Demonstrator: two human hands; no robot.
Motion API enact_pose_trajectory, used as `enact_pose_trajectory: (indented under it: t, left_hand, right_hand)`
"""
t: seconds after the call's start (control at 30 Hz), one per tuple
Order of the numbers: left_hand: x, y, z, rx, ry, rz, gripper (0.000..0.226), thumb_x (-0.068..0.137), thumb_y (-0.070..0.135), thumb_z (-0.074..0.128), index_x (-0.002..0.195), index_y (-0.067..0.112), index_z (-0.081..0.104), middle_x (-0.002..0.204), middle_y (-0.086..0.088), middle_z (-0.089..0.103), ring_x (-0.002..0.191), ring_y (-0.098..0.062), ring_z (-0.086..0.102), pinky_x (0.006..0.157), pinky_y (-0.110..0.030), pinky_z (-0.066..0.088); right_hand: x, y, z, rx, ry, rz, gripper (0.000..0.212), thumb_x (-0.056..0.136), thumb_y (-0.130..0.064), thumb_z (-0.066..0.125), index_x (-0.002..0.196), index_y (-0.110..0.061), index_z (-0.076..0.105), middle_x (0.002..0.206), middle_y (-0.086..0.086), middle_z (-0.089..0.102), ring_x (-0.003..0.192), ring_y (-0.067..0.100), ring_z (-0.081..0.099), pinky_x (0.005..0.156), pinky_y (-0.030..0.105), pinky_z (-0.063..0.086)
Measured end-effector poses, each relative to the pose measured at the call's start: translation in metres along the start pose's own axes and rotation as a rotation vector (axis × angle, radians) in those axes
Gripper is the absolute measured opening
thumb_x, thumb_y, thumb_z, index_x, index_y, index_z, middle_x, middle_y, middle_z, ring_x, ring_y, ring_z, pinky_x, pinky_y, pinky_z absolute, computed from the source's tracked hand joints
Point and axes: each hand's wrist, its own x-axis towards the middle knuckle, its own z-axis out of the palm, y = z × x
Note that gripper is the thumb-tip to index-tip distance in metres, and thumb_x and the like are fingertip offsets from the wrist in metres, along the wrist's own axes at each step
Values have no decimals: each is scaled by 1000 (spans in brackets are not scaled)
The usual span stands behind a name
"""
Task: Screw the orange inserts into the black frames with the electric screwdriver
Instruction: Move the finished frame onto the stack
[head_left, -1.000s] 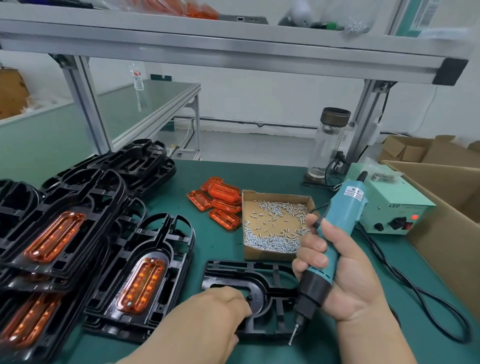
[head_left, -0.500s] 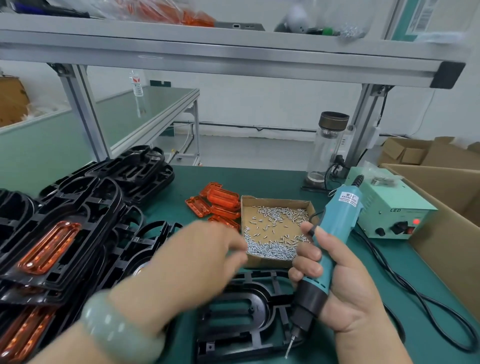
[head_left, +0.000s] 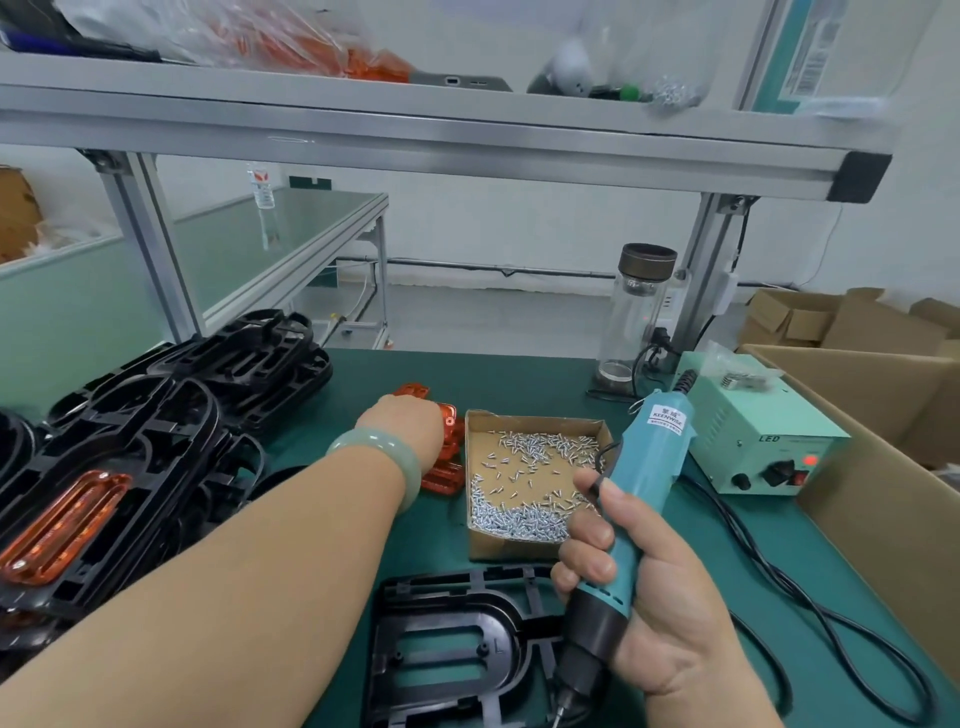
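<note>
An empty black frame (head_left: 441, 644) lies flat on the green mat in front of me. My right hand (head_left: 665, 608) grips the teal electric screwdriver (head_left: 649, 467) with its bit pointing down beside the frame's right edge. My left hand (head_left: 410, 423), a pale green bangle on its wrist, reaches forward and rests on the pile of loose orange inserts (head_left: 441, 475) left of the screw box. Its fingers are hidden behind the back of the hand, so I cannot see whether they hold an insert.
A cardboard tray of small silver screws (head_left: 535, 467) sits behind the frame. Stacked black frames (head_left: 104, 467), some with orange inserts, fill the left side. A pale green power supply (head_left: 753, 441), its black cable (head_left: 779, 577), a glass bottle (head_left: 639, 312) and a large cardboard box (head_left: 883, 493) stand on the right.
My left hand left the black frame and moved forward to the orange inserts. The right hand keeps its hold on the screwdriver in about the same place.
</note>
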Motion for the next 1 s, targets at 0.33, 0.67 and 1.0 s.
enact_pose_trajectory:
  t: [0.33,0.67,1.0]
  left_hand:
    - [-16,-17,-9,-99,70,87,24,80,17,53,56,14,50,59,-1,50,58,-19,50,61,-32,47]
    - [-104,-20,-2,-463,529,367,46,70,22,77,113,26,61,97,12,57,92,-9,56,77,-8,34]
    - [-137,-31,36,-547,593,388,51,62,21,83,110,29,67,91,18,47,88,-3,49,87,1,27]
  right_hand:
    - [2,2,-1,-4,-5,-13,35,63,-20,70,96,-13,62,54,-2,40,35,9,39,38,27,44]
    - [2,3,0,-14,17,-17,34,64,-20,68,96,-14,60,53,-3,41,35,8,39,39,25,43]
    - [3,6,0,-32,10,-18,27,70,-21,65,95,-16,58,52,-4,42,35,8,40,41,23,44]
